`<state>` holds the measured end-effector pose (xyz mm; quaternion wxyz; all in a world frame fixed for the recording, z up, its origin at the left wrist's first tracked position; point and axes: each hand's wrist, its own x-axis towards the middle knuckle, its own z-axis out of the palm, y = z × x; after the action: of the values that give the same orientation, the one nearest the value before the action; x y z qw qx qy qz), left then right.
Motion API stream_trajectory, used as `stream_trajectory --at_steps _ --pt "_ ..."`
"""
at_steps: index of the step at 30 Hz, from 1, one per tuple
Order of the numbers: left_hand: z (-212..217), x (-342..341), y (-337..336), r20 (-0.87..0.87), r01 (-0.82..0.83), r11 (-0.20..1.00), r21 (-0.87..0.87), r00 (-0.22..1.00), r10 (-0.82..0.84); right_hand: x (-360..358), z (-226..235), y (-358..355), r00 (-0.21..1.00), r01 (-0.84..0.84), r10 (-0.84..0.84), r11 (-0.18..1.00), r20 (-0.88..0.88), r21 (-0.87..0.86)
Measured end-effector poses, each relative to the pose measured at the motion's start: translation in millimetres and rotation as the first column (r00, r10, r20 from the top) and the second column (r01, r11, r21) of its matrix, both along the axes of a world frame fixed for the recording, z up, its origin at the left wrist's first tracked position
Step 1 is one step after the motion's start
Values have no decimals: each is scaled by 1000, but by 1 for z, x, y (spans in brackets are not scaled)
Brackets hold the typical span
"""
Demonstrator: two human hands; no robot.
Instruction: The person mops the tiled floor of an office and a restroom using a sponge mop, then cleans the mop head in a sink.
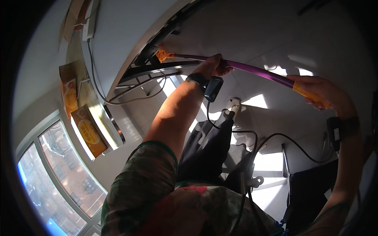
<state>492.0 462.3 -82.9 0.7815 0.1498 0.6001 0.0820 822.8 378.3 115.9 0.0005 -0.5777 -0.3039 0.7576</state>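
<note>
A long purple pole (pixel 258 71) slants across the upper part of the head view, an orange grip (pixel 309 94) at its right end. At its left end is a ragged-looking orange head (pixel 163 54), beside the dark metal frame under the table; whether it is a mop or a duster I cannot tell. My left hand (pixel 219 66) is closed around the pole's middle. My right hand (pixel 323 89) wraps the orange grip, its fingers partly hidden behind it. Both wrists carry dark straps with small black boxes and cables.
A white table (pixel 118 35) with a dark metal frame (pixel 157 70) stands at upper left, a grey cable hanging beside it. Yellow-orange cartons (pixel 88 131) sit at the left near a window (pixel 67 169). A dark-covered chair (pixel 309 192) is at lower right. Sunlight patches the grey floor (pixel 271 39).
</note>
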Motion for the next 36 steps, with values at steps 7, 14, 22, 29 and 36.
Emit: stream_trajectory --at_steps 7,14,22,29,36 --pt "36 115 -85 11 136 973 -188 991 -136 76 89 -124 976 190 -191 982 109 17" --pt "74 176 -204 65 340 919 -198 941 -333 106 126 -296 918 396 -391 914 64 -89" --pt "94 204 -386 110 635 730 -253 769 -630 73 190 -510 816 578 -560 782 144 -231" --pt "172 218 -502 242 690 668 -279 724 -647 66 264 -627 781 622 -559 740 279 -256" --pt "123 210 -518 449 54 891 -451 877 173 44 308 -632 785 432 -547 820 290 375"
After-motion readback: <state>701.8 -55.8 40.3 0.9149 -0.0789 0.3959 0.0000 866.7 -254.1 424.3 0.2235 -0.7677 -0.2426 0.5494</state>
